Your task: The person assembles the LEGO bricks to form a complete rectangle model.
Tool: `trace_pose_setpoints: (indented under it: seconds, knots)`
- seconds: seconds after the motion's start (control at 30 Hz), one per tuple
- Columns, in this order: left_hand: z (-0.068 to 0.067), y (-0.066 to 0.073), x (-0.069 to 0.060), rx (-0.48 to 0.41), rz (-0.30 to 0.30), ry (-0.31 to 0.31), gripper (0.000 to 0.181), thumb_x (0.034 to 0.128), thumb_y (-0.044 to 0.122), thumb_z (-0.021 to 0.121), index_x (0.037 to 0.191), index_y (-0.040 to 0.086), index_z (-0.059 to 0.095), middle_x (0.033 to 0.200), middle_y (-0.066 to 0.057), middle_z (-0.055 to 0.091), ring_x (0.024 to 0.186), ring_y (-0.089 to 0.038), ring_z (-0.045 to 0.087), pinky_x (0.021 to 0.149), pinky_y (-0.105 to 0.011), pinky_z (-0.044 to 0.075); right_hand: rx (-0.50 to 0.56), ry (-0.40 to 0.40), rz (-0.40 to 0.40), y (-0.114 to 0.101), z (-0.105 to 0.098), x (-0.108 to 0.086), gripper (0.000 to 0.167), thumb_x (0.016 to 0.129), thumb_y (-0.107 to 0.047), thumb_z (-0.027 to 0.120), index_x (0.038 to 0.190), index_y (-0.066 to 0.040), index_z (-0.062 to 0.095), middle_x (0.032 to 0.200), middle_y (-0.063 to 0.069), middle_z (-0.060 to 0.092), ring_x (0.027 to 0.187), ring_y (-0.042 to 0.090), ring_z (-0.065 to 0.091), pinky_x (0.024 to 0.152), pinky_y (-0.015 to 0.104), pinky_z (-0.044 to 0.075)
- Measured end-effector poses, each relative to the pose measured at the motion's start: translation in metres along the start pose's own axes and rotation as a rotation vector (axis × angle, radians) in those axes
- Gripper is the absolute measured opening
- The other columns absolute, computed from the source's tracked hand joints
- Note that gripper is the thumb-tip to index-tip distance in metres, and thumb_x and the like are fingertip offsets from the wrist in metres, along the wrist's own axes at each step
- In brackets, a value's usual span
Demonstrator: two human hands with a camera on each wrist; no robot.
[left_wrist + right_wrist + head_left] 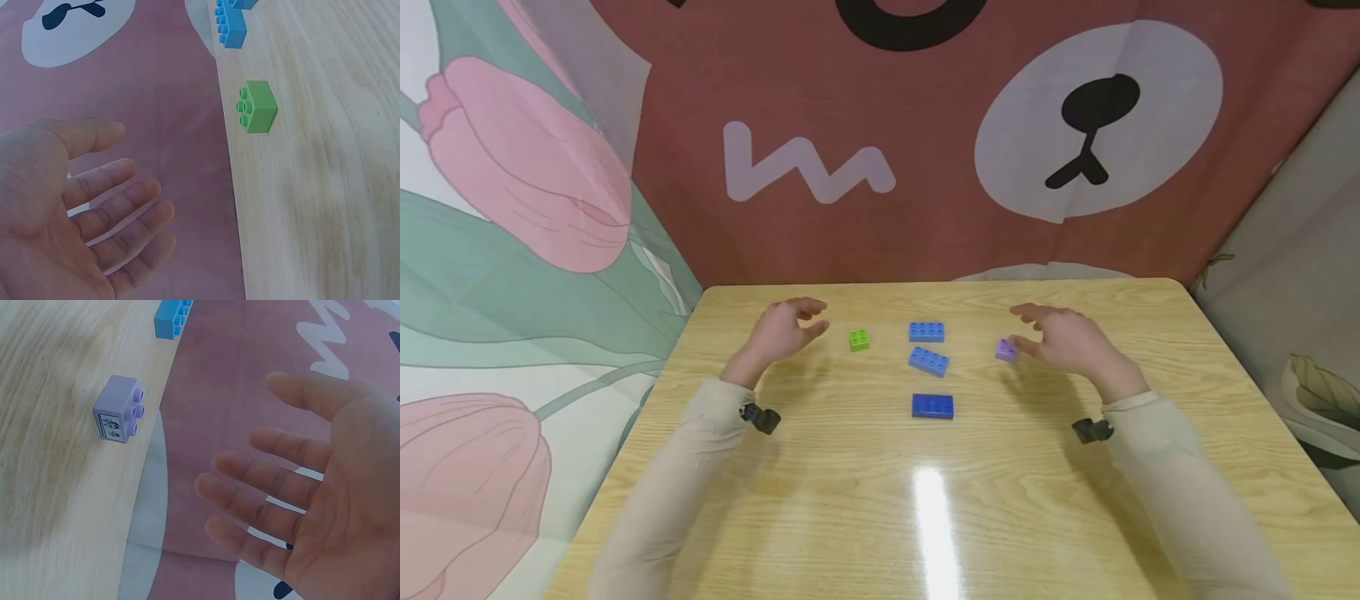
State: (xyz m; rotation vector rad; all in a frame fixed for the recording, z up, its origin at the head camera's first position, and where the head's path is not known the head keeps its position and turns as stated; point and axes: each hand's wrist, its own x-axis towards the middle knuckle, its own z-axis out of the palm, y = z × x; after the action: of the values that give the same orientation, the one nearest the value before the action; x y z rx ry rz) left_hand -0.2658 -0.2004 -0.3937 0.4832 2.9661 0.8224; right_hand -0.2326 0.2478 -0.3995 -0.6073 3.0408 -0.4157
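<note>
My left hand [780,332] hovers above the table's left side, fingers spread and slightly bent, holding nothing. Nearest to it, a small lime-green building brick [859,340] with studs on top sits to its right; the left wrist view shows a gap between hand [94,206] and brick [259,107]. My right hand [1063,337] is held over the right side, empty, with relaxed fingers. Beside its thumb lies a small purple brick [1006,350]; in the right wrist view this brick [117,409] carries a printed picture and stands apart from the hand [300,487].
Between the hands are two lighter blue bricks, one straight at the back [927,332] and one angled [928,361]. A dark blue brick [932,406] lies nearer the front. The wooden table [850,500] meets a printed cloth [820,242] at its far edge.
</note>
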Motion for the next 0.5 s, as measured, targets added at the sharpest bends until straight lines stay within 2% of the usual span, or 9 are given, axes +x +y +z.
trace_pose_setpoints:
  seconds: [0.23,0.5]
  knots:
    - [0.003,0.001,0.000,-0.011,0.008,0.001,0.042,0.0974,0.031,0.065,0.134,0.011,0.063,0.136,-0.010,0.064,0.118,-0.032,0.063,0.099,-0.052,0.050,0.011,-0.009,0.006,-0.002,0.003,-0.001,0.058,0.096,-0.038,0.063,0.144,-0.007,0.051,0.131,0.020,0.065,0.110,0.037,0.068,0.085,0.057,0.054]
    - [0.011,-0.001,0.000,-0.035,0.015,0.009,0.041,0.0970,0.030,0.066,0.133,0.011,0.064,0.133,-0.010,0.066,0.117,-0.032,0.064,0.099,-0.050,0.050,0.036,-0.006,-0.002,-0.006,0.007,-0.001,0.054,0.096,-0.033,0.065,0.141,-0.006,0.053,0.129,0.019,0.066,0.109,0.036,0.068,0.087,0.056,0.054]
